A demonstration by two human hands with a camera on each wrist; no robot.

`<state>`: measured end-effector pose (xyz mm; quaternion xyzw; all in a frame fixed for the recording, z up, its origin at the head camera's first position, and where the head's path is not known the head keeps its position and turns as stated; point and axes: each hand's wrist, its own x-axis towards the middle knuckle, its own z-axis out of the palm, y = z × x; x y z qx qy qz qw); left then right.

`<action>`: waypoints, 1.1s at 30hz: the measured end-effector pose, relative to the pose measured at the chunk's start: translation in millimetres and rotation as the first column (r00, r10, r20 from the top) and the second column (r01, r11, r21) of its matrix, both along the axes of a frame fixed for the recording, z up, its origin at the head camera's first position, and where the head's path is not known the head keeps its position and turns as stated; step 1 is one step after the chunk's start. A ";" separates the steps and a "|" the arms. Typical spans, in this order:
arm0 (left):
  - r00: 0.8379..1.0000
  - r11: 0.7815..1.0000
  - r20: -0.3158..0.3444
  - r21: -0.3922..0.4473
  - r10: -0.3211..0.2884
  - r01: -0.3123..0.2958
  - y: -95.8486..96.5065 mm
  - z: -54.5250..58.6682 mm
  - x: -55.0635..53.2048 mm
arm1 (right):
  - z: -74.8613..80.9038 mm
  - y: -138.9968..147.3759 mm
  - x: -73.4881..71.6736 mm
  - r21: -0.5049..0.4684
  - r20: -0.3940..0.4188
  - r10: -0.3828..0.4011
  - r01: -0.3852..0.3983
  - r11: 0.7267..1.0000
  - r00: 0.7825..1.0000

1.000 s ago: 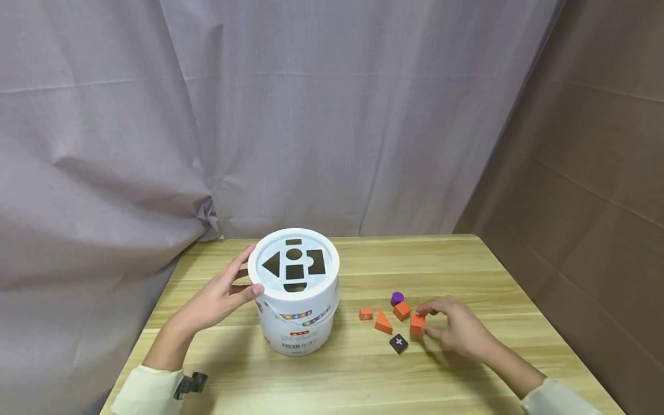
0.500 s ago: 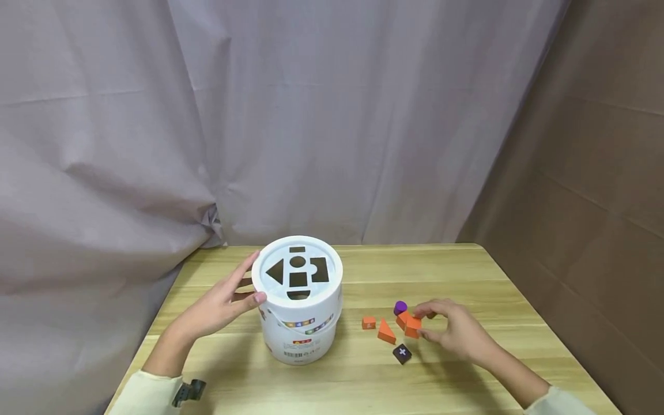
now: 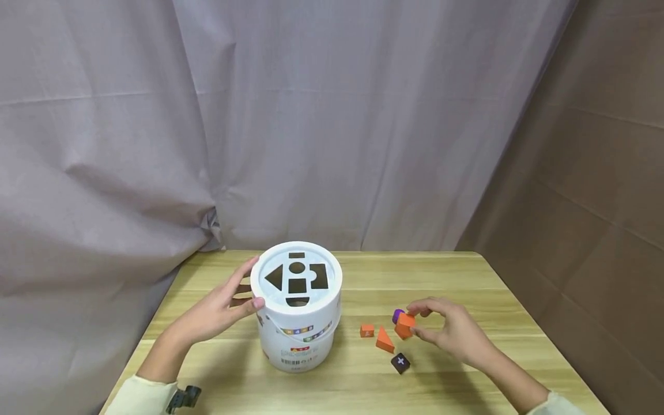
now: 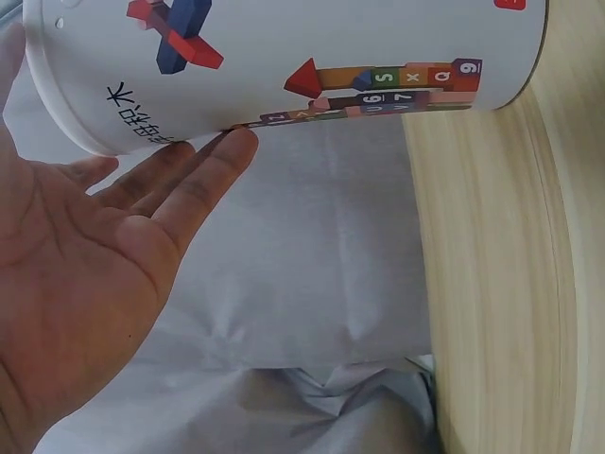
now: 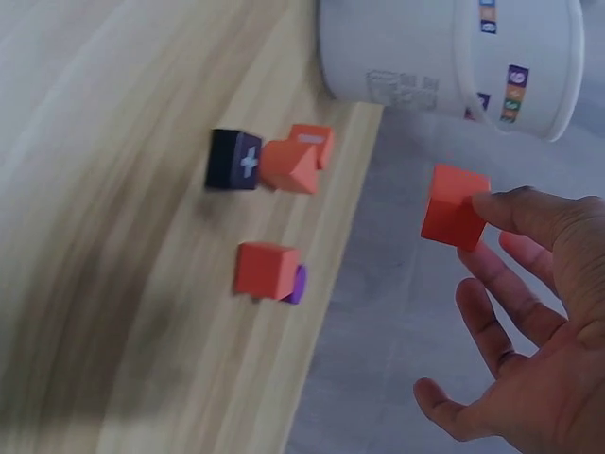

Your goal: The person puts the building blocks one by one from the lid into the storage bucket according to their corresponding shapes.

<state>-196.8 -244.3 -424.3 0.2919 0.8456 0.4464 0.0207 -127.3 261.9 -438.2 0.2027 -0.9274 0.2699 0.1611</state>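
Note:
My right hand (image 3: pixel 450 331) pinches an orange cube block (image 5: pixel 454 210) between thumb and fingers, raised off the wooden table in the right wrist view. Below it, another orange block (image 5: pixel 265 270) lies against a purple cylinder block (image 5: pixel 300 284); in the head view the held cube overlaps them. On the left stands a white bucket (image 3: pixel 297 349), its lid (image 3: pixel 277 256) cut with shaped holes. My left hand (image 3: pixel 220 305) rests on the bucket's upper left side, thumb near the rim at the front, and straight fingertips touch the wall in the left wrist view.
Between bucket and right hand lie an orange triangular block (image 3: pixel 385 341), a small orange block (image 3: pixel 366 331) and a dark block with a white plus sign (image 3: pixel 400 363). A grey curtain (image 3: pixel 332 127) hangs behind the table (image 3: pixel 363 392), and a brown one (image 3: pixel 596 173) hangs at the right.
My right hand has moved slightly left with the orange cube, which now overlaps the other orange block and the purple cylinder in the head view. My left hand stays on the bucket.

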 end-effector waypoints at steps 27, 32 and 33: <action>0.999 0.999 -0.015 -0.021 0.044 -0.044 0.1 0.3 1.1 | 58.2 -51.8 -22.7 -0.101 -0.006 0.115 -0.115 0.988 0.993; 0.999 0.999 -0.024 -0.022 0.044 -0.045 1.7 -2.1 1.0 | 58.8 -57.4 -23.8 -0.147 -0.025 0.135 -0.137 0.980 0.991; 0.999 0.999 -0.024 -0.022 0.042 -0.042 1.9 -2.9 1.1 | 59.0 -58.6 -23.8 -0.156 -0.026 0.145 -0.147 0.977 0.989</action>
